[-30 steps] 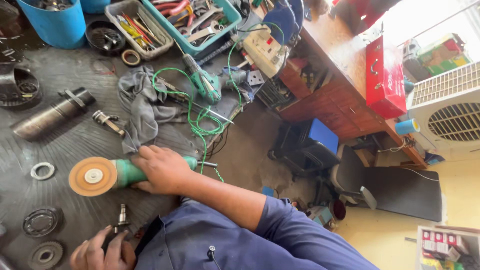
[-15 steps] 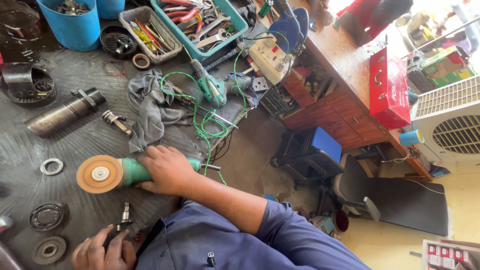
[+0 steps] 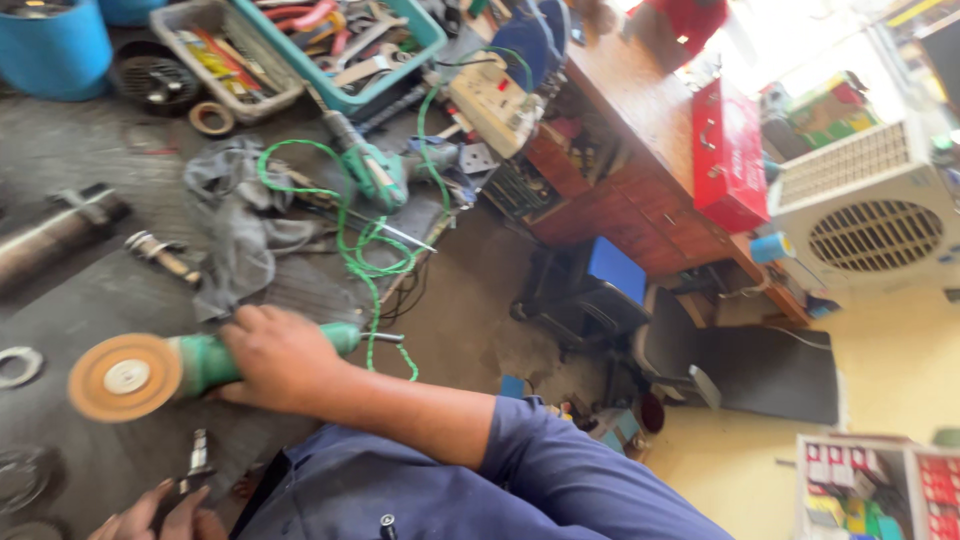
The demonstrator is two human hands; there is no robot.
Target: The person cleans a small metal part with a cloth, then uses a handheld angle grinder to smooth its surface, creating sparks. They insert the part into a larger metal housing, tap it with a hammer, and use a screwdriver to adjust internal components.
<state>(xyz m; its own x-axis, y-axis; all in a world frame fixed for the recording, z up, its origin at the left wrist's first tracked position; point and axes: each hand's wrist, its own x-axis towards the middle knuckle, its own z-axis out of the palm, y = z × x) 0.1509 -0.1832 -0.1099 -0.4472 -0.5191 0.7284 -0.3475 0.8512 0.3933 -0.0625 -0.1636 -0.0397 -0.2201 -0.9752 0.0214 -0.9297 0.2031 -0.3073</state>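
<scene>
The right hand (image 3: 280, 358) is wrapped around a green angle grinder (image 3: 190, 365) lying low over the dark worktop (image 3: 80, 270), while the left hand (image 3: 160, 515) pinches a small metal part (image 3: 197, 462) just below its orange disc (image 3: 125, 377).

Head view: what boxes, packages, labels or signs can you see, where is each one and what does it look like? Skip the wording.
Red metal box: on the wooden desk's edge, upper right; flat, rectangular, with handles.
Cardboard boxes: behind the red box, by the white cooler; green, yellow and red, blurred.
Display rack: bottom right corner; white frame holding rows of small red and white packets.
No screens show.
</scene>
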